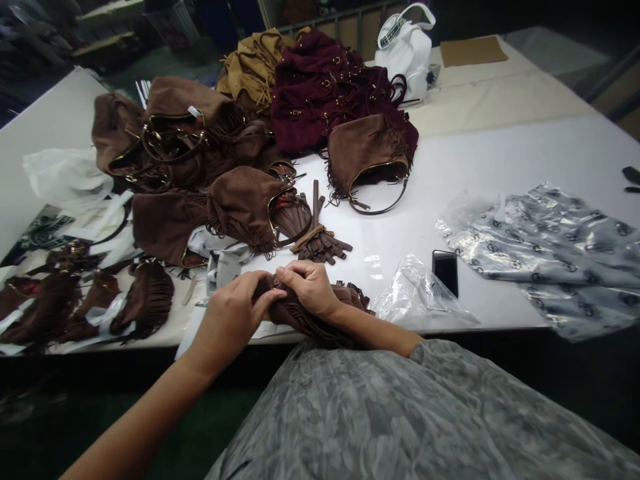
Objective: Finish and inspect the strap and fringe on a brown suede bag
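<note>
We hold a brown fringed bag [320,313] at the near edge of the table [500,173], our left hand [233,317] and right hand [310,287] both with fingers closed on its top. We should pinch firmly and keep the fringe untangled, clear of the plastic bag [420,293] and phone [445,270].

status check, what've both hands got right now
Left hand and right hand both gripping a brown suede fringed piece at the table edge. Clear plastic bag and black phone just beside.
</note>
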A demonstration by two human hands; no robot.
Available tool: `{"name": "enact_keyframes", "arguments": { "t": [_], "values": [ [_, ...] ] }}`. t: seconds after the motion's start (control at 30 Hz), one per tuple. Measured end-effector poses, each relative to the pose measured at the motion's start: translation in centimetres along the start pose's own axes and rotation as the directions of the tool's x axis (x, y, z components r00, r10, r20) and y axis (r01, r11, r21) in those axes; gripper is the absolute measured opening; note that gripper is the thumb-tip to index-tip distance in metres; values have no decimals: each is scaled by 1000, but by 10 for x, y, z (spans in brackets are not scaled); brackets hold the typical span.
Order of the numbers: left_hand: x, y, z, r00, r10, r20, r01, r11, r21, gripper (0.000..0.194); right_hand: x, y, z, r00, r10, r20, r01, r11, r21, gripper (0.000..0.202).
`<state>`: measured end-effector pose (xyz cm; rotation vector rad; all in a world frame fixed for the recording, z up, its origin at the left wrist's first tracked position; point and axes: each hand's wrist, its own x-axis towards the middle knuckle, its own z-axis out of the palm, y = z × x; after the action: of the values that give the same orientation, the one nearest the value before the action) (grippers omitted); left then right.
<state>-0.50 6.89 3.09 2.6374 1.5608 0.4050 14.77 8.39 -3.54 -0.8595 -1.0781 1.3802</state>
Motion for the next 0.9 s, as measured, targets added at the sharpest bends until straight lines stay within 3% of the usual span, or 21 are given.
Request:
{"name": "enact_keyframes", "arguments": {
  "t": [0.17,0.37,0.47,0.57,0.7,0.9],
  "values": [
    [-7,4,10,994,-102,28,104,993,-61,40,-3,4,-2,998,58,4,-58,998,22,38],
    [-19,31,25,978,-200,-57,196,978,-79,34,-10,7,-9,997,72,-2,-72,997,24,36],
    [-24,48,37,949,-295,-106,283,952,-115,30,-14,6,-13,997,70,-8,-70,997,23,35],
    [-24,63,49,892,-431,-139,392,889,-238,27,-12,7,-17,997,74,-2,-74,997,38,36],
    [-13,68,49,789,-575,-215,472,792,-386,24,3,11,-24,989,68,128,-81,992,102,40],
    [3,43,25,799,-558,-223,425,787,-447,22,19,10,-43,927,3,376,-12,1000,23,37]
  ]
}}
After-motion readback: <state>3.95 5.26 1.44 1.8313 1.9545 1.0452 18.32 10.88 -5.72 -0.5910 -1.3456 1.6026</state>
